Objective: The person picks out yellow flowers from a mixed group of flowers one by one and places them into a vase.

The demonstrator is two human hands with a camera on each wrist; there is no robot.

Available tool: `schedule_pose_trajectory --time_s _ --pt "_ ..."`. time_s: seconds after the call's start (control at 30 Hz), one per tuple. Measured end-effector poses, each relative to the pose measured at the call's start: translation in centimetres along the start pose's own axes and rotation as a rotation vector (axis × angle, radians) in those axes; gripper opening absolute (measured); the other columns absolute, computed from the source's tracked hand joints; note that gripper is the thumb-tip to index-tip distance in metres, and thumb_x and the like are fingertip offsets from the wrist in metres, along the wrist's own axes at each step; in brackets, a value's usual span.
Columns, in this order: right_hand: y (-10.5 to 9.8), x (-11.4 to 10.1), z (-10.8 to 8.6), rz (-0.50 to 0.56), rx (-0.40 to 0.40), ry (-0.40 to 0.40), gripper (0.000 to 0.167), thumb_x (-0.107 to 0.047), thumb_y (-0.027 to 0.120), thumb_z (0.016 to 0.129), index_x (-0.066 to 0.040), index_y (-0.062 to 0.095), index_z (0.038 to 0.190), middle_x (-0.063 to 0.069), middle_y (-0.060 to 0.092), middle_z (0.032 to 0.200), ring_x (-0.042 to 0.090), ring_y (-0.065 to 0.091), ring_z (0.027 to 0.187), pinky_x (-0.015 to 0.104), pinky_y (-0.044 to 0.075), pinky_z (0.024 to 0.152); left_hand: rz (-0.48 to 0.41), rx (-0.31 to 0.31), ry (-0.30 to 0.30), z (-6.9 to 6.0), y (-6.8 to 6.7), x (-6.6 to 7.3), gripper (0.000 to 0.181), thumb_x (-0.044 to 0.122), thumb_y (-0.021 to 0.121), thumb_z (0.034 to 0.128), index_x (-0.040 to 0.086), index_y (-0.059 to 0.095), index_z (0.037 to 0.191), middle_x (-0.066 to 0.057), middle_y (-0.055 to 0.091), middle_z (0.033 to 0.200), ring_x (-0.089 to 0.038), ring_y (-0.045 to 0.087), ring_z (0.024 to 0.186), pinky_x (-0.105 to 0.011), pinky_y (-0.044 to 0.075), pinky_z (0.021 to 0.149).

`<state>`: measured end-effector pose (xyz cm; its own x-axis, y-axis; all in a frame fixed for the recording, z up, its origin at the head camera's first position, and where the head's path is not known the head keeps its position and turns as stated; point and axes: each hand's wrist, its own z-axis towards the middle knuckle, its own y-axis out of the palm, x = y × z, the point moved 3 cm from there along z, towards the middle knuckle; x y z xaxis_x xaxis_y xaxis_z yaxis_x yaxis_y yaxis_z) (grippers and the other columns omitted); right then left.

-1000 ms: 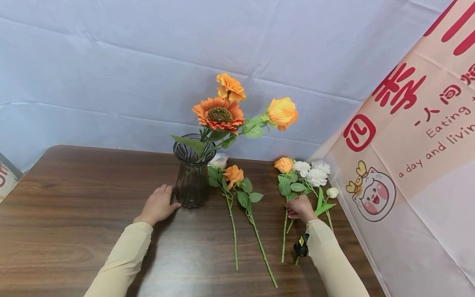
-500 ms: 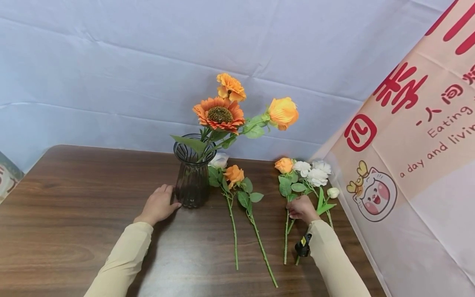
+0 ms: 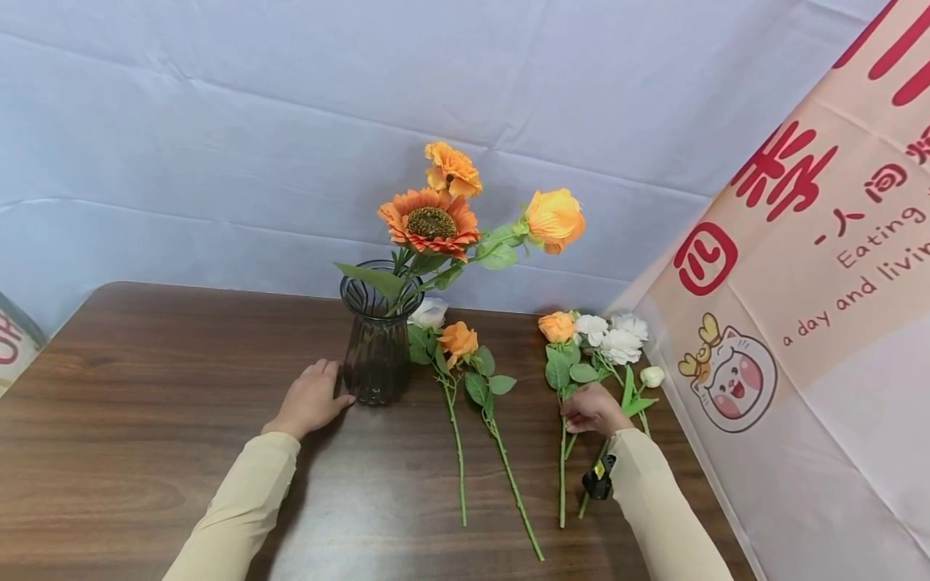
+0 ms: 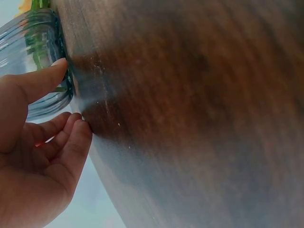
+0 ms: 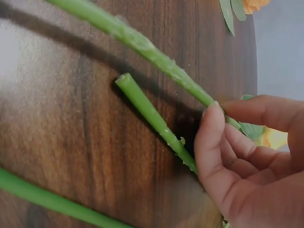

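Note:
In the head view, my right hand [image 3: 594, 409] pinches the green stem [image 3: 563, 476] of an orange rose [image 3: 557, 326] at the right. The right wrist view shows thumb and index finger on that stem [image 5: 161, 61], with the cut end of another stem [image 5: 142, 104] beside it. My left hand [image 3: 311, 401] rests on the table at the left of the dark glass vase [image 3: 376, 363], thumb at its base; the left wrist view shows the hand [image 4: 42, 137] with fingers loosely bent by the glass [image 4: 28, 47]. The vase holds a sunflower [image 3: 430, 223] and two orange flowers.
An orange rose [image 3: 458, 342] and a white rose [image 3: 429, 313] lie right of the vase on the wooden table [image 3: 145, 420]. White flowers [image 3: 621, 345] and a white tulip [image 3: 651, 377] lie near the right edge. A pale cloth [image 3: 254, 161] hangs behind, a printed banner [image 3: 821, 323] at the right.
My right hand has shifted slightly right, and the lower end of the pinched rose stem has moved a little right and towards me. My left hand stays by the vase.

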<state>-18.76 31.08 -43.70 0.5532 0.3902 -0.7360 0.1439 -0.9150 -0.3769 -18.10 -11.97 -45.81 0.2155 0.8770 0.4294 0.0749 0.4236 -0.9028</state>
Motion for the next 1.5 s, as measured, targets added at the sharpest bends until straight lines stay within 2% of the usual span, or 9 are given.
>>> schedule_pose_trajectory --time_s 0.2,0.47,0.67,0.97,1.5 --pt "0.0 -0.3 -0.2 -0.008 -0.059 -0.008 0.006 0.012 0.051 0.077 0.007 0.052 0.074 0.007 0.051 0.056 0.013 0.053 0.045 0.026 0.052 0.048 -0.001 0.002 0.001 0.1 0.0 0.0 0.059 0.022 0.067 0.0822 -0.014 0.044 0.122 -0.028 0.048 0.116 -0.043 0.044 0.111 -0.052 0.038 0.093" --pt "-0.3 -0.9 -0.8 -0.026 -0.121 -0.024 0.004 0.011 0.051 0.081 0.008 0.051 0.078 0.007 0.051 0.058 0.013 0.056 0.048 0.027 0.054 0.052 0.007 0.003 0.000 0.2 0.1 -0.1 0.059 0.022 0.068 0.0819 -0.015 0.044 0.122 -0.028 0.048 0.115 -0.043 0.045 0.110 -0.052 0.038 0.093" --pt "-0.5 -1.2 -1.2 -0.024 -0.144 -0.022 0.008 0.010 0.052 0.082 0.004 0.052 0.077 0.008 0.053 0.060 0.014 0.058 0.049 0.028 0.055 0.055 0.002 0.010 0.000 0.3 0.3 -0.2 0.059 0.022 0.068 0.0815 -0.014 0.045 0.121 -0.028 0.049 0.114 -0.042 0.045 0.109 -0.052 0.039 0.092" --pt "-1.0 -1.5 -1.6 -0.011 -0.161 -0.033 0.006 0.011 0.053 0.081 0.006 0.053 0.078 0.011 0.055 0.062 0.017 0.059 0.051 0.032 0.056 0.058 -0.007 0.010 0.000 0.2 0.3 -0.2 0.059 0.023 0.068 0.0814 -0.014 0.045 0.121 -0.028 0.049 0.114 -0.043 0.046 0.109 -0.052 0.039 0.092" --pt "-1.8 -3.0 -3.0 0.013 -0.265 -0.095 0.013 0.013 0.050 0.079 0.003 0.048 0.072 0.014 0.058 0.062 0.021 0.063 0.055 0.036 0.056 0.060 -0.013 0.012 0.000 0.1 0.1 -0.1 0.059 0.023 0.068 0.0817 -0.014 0.045 0.122 -0.028 0.049 0.115 -0.043 0.045 0.110 -0.052 0.038 0.093"
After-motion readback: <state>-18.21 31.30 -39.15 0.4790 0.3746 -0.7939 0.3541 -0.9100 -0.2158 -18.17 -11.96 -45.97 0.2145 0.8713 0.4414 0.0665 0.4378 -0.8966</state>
